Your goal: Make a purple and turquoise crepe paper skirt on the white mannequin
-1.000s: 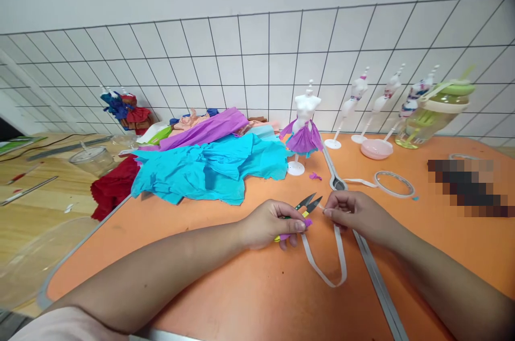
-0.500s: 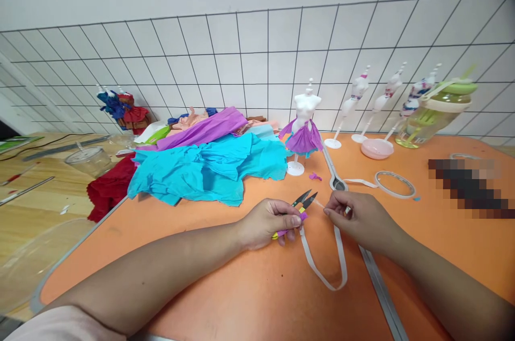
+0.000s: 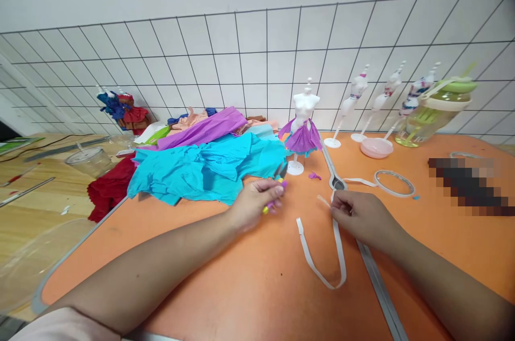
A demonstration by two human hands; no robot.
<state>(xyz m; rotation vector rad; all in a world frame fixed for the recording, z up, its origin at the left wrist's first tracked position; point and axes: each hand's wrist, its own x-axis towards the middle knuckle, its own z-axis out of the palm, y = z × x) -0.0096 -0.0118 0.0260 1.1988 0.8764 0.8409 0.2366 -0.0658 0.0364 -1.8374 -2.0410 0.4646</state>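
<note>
In my left hand (image 3: 257,201) is a pair of thread snips (image 3: 280,172) with yellow showing at the handle, along with a small purple piece (image 3: 273,205). The snips' blades point up and are smeared by motion. My right hand (image 3: 356,215) is closed in a pinch on a short translucent strip of tape (image 3: 323,201). A longer white tape strip (image 3: 322,276) loops on the orange table below the fingers; whether they also grip it I cannot tell. Beyond the hands stands a small white mannequin (image 3: 306,102) in a purple skirt (image 3: 302,138).
Turquoise crepe paper (image 3: 201,169) and other coloured sheets lie at the left back. A tape roll (image 3: 394,184), a pink bowl (image 3: 376,148), a green-lidded bottle (image 3: 436,116) and several mannequins are at the right. A grey strip (image 3: 380,287) crosses the orange table (image 3: 209,287).
My left hand has moved left and up with the snips, away from the right hand. The long white strip's end now lies free of the left hand. My right hand has shifted slightly.
</note>
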